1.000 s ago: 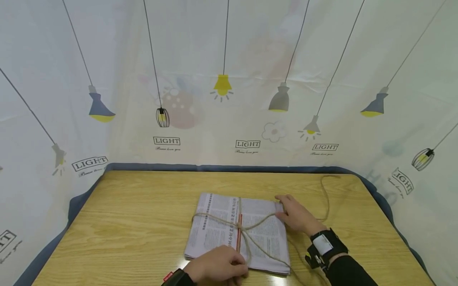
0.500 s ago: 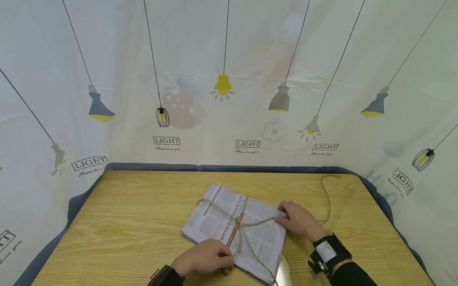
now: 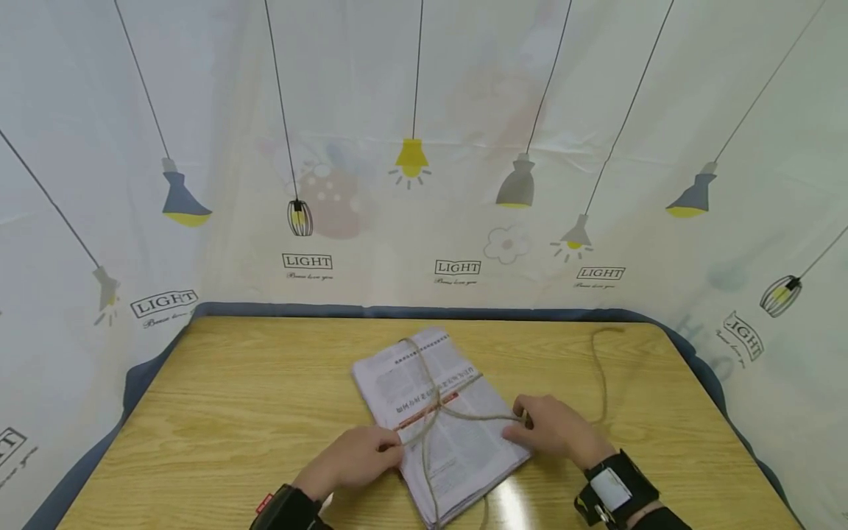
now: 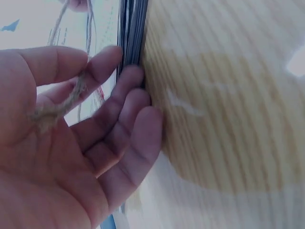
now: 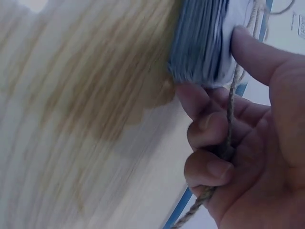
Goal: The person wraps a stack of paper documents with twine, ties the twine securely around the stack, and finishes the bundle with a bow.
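Across the curtain (image 3: pixel 380 96) I can read LIGHT in 5 boxed labels (image 3: pixel 308 261), the script (image 3: pixel 309 277) beneath seeming to end in "love you"; at the far left, 1 more box (image 3: pixel 11 446) is cut off, its T showing. The newspaper (image 3: pixel 457 449) has a headline (image 3: pixel 433 390) in Chinese characters, too small for me to make out.

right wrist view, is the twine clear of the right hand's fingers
No, the twine runs across the right hand, with curled fingers wrapped round it.
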`<state>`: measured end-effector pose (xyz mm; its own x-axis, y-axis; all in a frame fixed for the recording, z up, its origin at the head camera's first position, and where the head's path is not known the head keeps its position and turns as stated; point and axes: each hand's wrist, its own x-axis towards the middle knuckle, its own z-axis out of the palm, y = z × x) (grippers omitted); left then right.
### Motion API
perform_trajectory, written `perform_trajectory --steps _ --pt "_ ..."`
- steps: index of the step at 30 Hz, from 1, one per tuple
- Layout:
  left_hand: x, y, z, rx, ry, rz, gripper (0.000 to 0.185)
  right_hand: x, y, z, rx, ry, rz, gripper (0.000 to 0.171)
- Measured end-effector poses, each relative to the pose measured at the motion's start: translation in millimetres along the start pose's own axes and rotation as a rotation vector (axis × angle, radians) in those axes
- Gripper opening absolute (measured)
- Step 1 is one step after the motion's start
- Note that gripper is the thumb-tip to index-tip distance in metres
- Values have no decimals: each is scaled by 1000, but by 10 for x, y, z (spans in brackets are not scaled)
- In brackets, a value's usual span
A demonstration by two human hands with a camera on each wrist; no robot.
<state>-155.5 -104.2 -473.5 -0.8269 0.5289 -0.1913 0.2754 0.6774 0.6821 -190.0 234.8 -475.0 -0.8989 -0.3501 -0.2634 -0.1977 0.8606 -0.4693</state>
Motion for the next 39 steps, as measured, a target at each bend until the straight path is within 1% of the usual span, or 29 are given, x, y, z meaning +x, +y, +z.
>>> perform_trajectory --steps 3,8,13,17,21,24,27,30,32,35,37,39 --pt "7 -11 -32 26 19 -12 25 -57 -35 19 25 -42 -41 36" --pt "34 -11 -75 49 44 -14 27 -133 -118 68 64 -83 -94 39" --pt "73 -12 -86 109 85 -25 25 -176 -202 135 71 -112 -92 42" --pt "92 -14 -92 132 111 -37 22 -204 -245 188 63 -133 -84 45" --pt "83 -13 -110 162 124 -28 19 -228 -271 207 72 -135 -77 45" --pt "47 11 -134 199 133 -21 18 -233 -266 184 53 -78 -61 41" --pt "-7 56 -174 246 143 -21 17 -219 -246 125 20 15 -53 35" --pt "-62 96 -247 256 147 -7 19 -197 -217 59 3 94 -55 25" --pt "-102 117 -315 225 142 -2 22 -188 -198 24 3 122 -47 20" --pt "-184 136 -426 145 150 13 30 -180 -167 -11 8 161 -16 18" --pt "-238 126 -497 78 175 13 35 -176 -143 -27 8 194 4 18" --pt "-293 108 -575 22 223 1 37 -177 -121 -44 10 226 13 19"
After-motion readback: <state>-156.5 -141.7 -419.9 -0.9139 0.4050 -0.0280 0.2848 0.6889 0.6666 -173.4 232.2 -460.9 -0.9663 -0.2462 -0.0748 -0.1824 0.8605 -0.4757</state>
